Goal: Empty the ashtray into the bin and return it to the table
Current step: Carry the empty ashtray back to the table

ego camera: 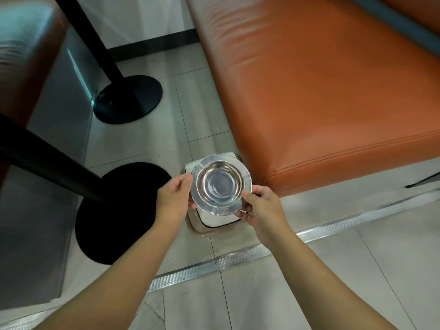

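Note:
A round shiny metal ashtray (pixel 220 184) with a wide flat rim is held level, its bowl facing up, and I see nothing in the bowl. My left hand (pixel 175 196) pinches its left rim and my right hand (pixel 262 210) pinches its lower right rim. Directly under the ashtray stands a small white bin (pixel 215 221) on the floor, mostly hidden by the ashtray; only part of its lid and lower body shows.
An orange padded bench (pixel 321 91) fills the right side, its corner close to the bin. Two black table poles with round black bases (pixel 129 98) (pixel 114 210) stand on the tiled floor at left. A metal floor strip (pixel 262 253) runs diagonally below the bin.

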